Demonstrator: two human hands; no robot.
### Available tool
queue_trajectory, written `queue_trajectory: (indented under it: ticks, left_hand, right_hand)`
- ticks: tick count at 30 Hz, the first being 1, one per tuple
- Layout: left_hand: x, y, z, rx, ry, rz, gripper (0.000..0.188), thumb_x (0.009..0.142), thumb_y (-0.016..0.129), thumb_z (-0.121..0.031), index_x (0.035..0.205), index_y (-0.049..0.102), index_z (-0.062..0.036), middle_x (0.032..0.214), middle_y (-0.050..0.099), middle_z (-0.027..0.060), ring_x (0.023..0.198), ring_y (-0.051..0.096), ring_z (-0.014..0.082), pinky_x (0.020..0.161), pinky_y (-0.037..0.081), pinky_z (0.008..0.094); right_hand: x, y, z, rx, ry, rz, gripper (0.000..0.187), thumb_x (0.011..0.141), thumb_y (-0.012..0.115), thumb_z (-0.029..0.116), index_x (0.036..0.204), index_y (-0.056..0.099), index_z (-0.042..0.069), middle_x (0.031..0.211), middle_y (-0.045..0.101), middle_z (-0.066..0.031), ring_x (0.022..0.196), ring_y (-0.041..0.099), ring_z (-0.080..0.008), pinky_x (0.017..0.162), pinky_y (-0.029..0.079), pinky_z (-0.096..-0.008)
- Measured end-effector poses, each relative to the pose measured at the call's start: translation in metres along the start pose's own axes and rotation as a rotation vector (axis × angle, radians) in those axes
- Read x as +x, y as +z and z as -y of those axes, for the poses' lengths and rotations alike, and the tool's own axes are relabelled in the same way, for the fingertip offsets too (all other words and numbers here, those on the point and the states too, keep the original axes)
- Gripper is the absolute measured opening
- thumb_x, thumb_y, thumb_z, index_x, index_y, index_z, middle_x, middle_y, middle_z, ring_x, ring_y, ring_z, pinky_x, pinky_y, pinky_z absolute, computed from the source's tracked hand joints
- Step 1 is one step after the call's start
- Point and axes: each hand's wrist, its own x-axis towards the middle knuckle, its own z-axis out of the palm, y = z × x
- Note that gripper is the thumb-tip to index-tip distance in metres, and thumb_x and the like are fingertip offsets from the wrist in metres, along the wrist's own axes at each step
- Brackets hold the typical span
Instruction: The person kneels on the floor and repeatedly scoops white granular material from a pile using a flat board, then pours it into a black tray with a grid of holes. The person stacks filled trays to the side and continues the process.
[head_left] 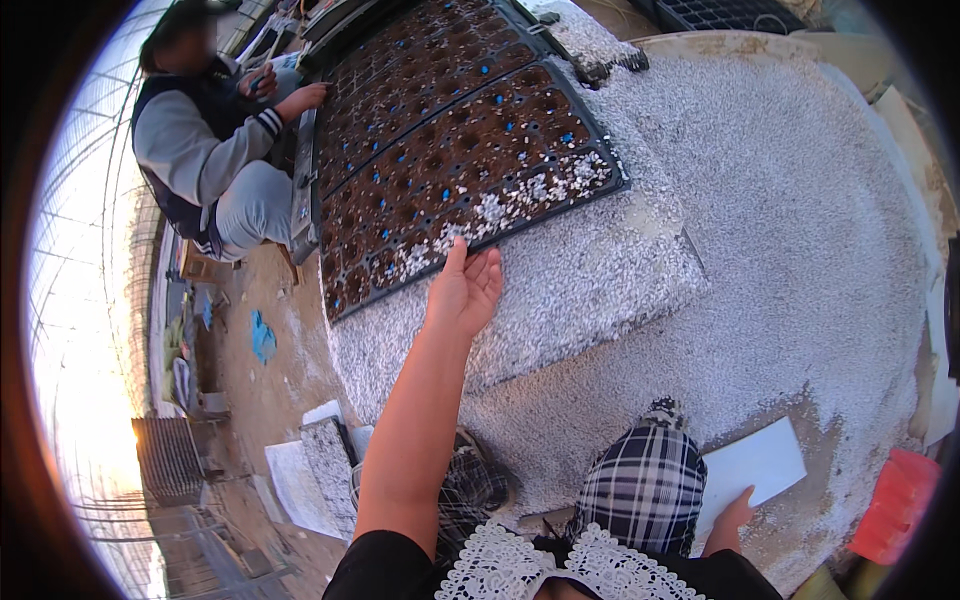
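A black seedling tray point(562, 207) lies in front of me, its cells holding dark brown soil with small blue bits. White granules are scattered over the cells along its near edge. My left hand point(468, 290) grips that near rim, thumb on top and the other fingers curled at the underside. Down at the lower right, my right hand point(736, 514) is closed on a flat white board point(762, 462) beside my right knee. A second soil-filled tray point(430, 78) adjoins the first one's far side.
White granules point(790, 220) spread widely under and right of the trays. At the far left a person point(205, 140) sits with one hand at the tray's edge. A red plastic piece point(895, 505) lies at the right. Black empty-looking trays point(728, 14) stand at the back.
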Motion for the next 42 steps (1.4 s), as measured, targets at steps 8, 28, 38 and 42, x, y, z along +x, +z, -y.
queue_trajectory:
  ticks: [8,28,38,42]
  left_hand:
    - [-0.047,0.014,0.016,0.08,0.04,-0.17,0.023,0.087,0.05,-0.026,0.075,0.053,-0.0062,0.065,0.059,0.0033,0.061,0.058,0.0114,0.047,0.047,0.0216]
    - [-0.057,-0.175,-0.109,1.23,0.906,-0.555,0.036,0.087,0.044,-0.018,0.116,0.047,0.0034,0.111,0.053,0.0143,0.106,0.048,0.0211,0.09,0.036,0.03]
    - [-0.047,-0.194,-0.101,0.812,0.659,-0.328,0.035,0.087,0.044,-0.013,0.118,0.047,0.0016,0.105,0.055,0.0104,0.086,0.053,0.014,0.071,0.044,0.027]
    - [-0.083,-0.168,-0.102,0.713,0.453,-0.212,0.04,0.088,0.04,-0.011,0.126,0.037,-0.0024,0.113,0.051,0.0077,0.088,0.052,0.0131,0.069,0.044,0.0285]
  right_hand:
    - [0.057,0.223,0.106,-0.154,-0.163,0.2,0.051,0.077,0.057,0.037,0.097,0.054,-0.01,0.089,0.06,-0.0187,0.077,0.058,-0.0275,0.068,0.046,-0.0369]
    - [0.009,0.197,0.425,-0.148,-0.768,0.576,0.043,0.068,0.06,0.032,0.103,0.055,0.006,0.099,0.058,-0.0152,0.091,0.055,-0.0316,0.077,0.044,-0.0398]
    - [-0.3,0.149,0.579,-0.604,-1.639,0.474,0.043,0.064,0.062,0.033,0.098,0.057,0.007,0.094,0.06,-0.0143,0.09,0.056,-0.03,0.077,0.044,-0.0386]
    - [-0.351,0.135,0.574,-0.4,-1.705,0.569,0.042,0.066,0.063,0.034,0.091,0.058,0.0,0.081,0.062,-0.0141,0.078,0.06,-0.0261,0.07,0.047,-0.0361]
